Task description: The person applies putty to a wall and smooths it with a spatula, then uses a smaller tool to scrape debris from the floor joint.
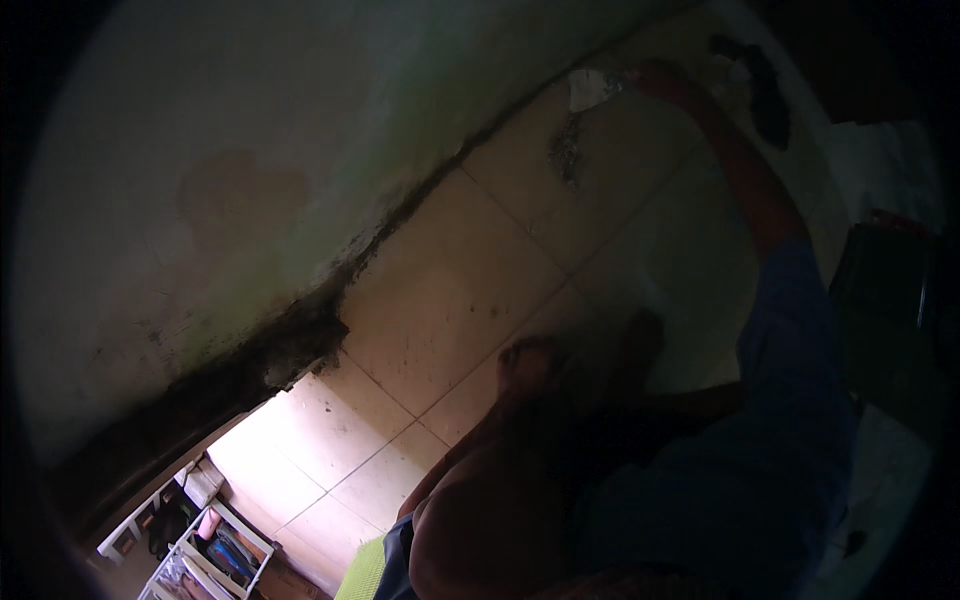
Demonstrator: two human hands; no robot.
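Note:
At the far right, my right arm in a blue sleeve stretches over the tiled floor (460, 290). My right hand (663, 82) is closed around what looks like a scraper (594, 89) with a pale, flat, wide blade. The blade is at the foot of the wall (250, 120), by the dark gap along the floor. A grey, crumbly patch (566, 155) lies on the tiles just below it. Deep shade hides the scraper's handle. I cannot make out my left hand. What seems to be a bare foot (530, 362) rests on the tiles.
A broken, dark strip (300, 345) runs along the wall's base. A long blackish thing (765, 100) lies right of my hand. White-framed rack (230, 550) holding assorted items stands bottom left, near a yellow-green textured surface (362, 570). A dark bulky object (880, 275) is at the right.

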